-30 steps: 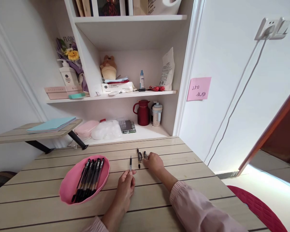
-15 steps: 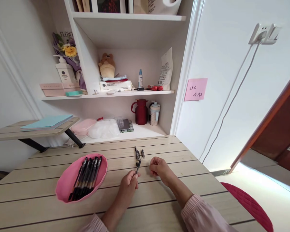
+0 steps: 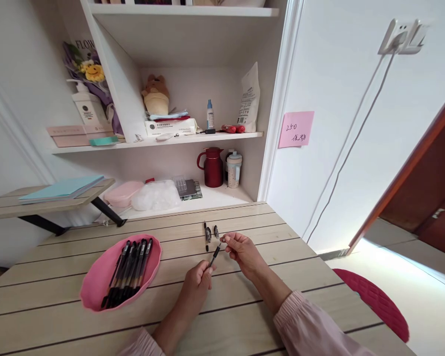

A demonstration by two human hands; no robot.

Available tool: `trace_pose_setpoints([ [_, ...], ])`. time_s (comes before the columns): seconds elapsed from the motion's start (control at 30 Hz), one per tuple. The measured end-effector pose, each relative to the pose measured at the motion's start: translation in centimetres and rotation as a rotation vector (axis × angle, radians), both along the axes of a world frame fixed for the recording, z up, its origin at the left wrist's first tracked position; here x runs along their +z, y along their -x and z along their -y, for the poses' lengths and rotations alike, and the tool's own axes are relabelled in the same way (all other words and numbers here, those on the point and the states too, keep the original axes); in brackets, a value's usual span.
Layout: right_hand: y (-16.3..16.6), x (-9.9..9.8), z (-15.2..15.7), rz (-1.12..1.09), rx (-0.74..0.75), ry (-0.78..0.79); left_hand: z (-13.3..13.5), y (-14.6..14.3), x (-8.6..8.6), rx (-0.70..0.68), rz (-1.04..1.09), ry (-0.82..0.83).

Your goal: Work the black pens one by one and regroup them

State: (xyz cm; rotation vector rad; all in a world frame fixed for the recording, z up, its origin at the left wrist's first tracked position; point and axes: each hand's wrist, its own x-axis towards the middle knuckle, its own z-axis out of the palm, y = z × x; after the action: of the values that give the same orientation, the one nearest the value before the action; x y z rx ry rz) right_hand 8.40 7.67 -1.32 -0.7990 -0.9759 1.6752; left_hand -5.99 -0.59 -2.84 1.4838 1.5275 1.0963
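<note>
My left hand (image 3: pixel 197 281) is closed round the lower end of a thin black pen part (image 3: pixel 215 254) that points up and to the right. My right hand (image 3: pixel 242 249) pinches a small piece at that part's upper tip; I cannot make out what the piece is. Just beyond the hands, a black pen barrel (image 3: pixel 206 234) and a short black cap (image 3: pixel 216 231) lie on the wooden table (image 3: pixel 244 301). To the left sits a pink oval tray (image 3: pixel 96 289) holding several black pens (image 3: pixel 129 272).
White shelves behind the table carry a dark red jug (image 3: pixel 211 168), a cup (image 3: pixel 234 169), a pink case (image 3: pixel 121 194) and a white plastic bag (image 3: pixel 154 194). A side shelf on the left holds a blue folder (image 3: pixel 59 189). A red mat (image 3: pixel 374 301) lies on the floor at right.
My right hand left the parts on the table and came in to the pen part's tip. My left hand tilted that part to the right. The view shifted slightly.
</note>
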Motion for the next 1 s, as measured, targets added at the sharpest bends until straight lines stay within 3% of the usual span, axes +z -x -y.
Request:
trace_pose_setpoints([
  [0.73,0.16,-0.1,0.45,0.26,0.08,-0.043,0.19,-0.02,-0.05,-0.041,-0.065,-0.035],
  [1.0,0.14,-0.3,0.44,0.125,0.129,-0.045,-0.17,0.24,-0.64,-0.062,-0.056,-0.032],
])
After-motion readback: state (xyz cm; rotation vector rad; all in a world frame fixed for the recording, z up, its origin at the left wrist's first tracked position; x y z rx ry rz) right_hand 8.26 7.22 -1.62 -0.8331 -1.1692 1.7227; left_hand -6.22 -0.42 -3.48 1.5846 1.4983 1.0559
